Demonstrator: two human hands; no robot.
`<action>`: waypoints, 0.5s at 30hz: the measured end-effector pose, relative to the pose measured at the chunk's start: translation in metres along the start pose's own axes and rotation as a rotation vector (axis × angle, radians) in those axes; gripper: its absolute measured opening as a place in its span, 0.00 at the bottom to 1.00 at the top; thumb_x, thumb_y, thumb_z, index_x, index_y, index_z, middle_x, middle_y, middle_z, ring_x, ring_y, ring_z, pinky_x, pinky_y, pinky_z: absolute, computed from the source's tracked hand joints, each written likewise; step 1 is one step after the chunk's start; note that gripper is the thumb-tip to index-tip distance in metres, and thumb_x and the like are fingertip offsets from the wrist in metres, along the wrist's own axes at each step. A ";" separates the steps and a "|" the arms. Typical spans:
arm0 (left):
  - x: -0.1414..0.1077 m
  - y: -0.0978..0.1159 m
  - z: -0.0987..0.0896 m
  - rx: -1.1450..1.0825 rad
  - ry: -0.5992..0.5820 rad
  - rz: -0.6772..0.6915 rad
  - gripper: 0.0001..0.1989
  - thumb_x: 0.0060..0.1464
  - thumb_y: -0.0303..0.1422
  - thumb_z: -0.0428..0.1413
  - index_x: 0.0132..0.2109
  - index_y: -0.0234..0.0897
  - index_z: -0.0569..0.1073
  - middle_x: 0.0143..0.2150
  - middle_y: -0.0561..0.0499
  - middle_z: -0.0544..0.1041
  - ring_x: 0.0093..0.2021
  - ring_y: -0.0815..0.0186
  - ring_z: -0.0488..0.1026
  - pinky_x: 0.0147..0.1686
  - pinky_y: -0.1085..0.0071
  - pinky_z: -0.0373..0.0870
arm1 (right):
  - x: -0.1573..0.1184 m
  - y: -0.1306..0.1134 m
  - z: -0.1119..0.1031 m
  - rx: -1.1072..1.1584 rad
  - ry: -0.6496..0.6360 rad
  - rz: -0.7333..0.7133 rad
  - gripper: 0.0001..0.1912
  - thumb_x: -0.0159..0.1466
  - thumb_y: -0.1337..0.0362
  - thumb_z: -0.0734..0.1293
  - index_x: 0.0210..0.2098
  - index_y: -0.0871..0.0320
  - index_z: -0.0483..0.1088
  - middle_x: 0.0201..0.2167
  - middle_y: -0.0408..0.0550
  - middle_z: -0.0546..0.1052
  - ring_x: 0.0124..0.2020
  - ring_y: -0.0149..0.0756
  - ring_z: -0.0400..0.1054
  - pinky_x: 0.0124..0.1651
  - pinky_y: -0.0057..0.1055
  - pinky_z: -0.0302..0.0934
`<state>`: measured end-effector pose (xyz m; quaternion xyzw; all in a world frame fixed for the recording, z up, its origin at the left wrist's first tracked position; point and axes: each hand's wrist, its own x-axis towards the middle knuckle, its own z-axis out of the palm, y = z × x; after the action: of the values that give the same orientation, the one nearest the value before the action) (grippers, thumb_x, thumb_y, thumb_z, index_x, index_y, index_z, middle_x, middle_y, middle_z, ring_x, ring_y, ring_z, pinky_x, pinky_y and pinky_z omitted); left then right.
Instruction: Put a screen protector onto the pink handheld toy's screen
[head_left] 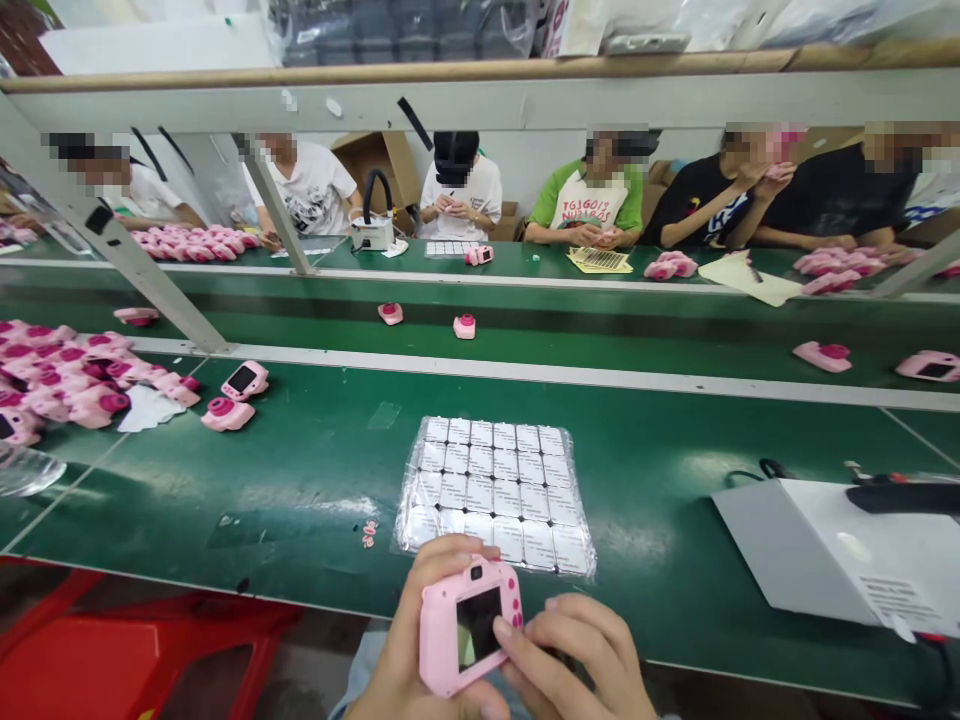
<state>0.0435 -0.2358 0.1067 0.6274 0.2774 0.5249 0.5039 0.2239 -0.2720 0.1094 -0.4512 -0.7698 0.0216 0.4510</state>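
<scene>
L hand [412, 640], R hand [570, 665] — gripping pink toy cam [471, 625]

Place: factory assembly line | Evidence: long green belt workbenches [600, 500] are lined by seated workers [592, 195] (in a row) | pink plastic toy cameras [75, 375] are piled there

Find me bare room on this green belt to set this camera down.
Bare belt lies between the pink toy cameras on the left and the plastic-wrapped label sheet, and again between that sheet and the white panel on the right. The camera pile is crowded.
</scene>
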 end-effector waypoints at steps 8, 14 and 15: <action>0.002 -0.002 -0.003 0.030 -0.111 0.010 0.36 0.49 0.50 0.61 0.62 0.52 0.60 0.58 0.44 0.62 0.59 0.52 0.64 0.56 0.59 0.67 | 0.006 -0.003 -0.001 0.075 0.019 -0.079 0.07 0.65 0.72 0.66 0.41 0.58 0.73 0.29 0.46 0.75 0.34 0.34 0.69 0.37 0.30 0.69; 0.007 0.004 -0.020 0.108 -0.272 -0.197 0.38 0.41 0.51 0.66 0.60 0.56 0.64 0.58 0.47 0.66 0.59 0.51 0.64 0.59 0.57 0.61 | 0.019 -0.004 -0.006 0.167 -0.313 0.038 0.10 0.71 0.68 0.57 0.35 0.58 0.66 0.30 0.46 0.73 0.32 0.33 0.66 0.34 0.28 0.64; 0.007 0.002 -0.022 0.130 -0.275 -0.244 0.40 0.39 0.51 0.67 0.59 0.55 0.64 0.58 0.47 0.67 0.57 0.51 0.65 0.58 0.57 0.61 | 0.019 -0.003 -0.005 0.149 -0.332 0.016 0.12 0.72 0.68 0.55 0.34 0.58 0.65 0.29 0.45 0.73 0.31 0.33 0.65 0.33 0.28 0.63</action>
<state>0.0249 -0.2230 0.1099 0.6859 0.3135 0.3503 0.5554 0.2218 -0.2626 0.1263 -0.4126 -0.8264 0.1565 0.3496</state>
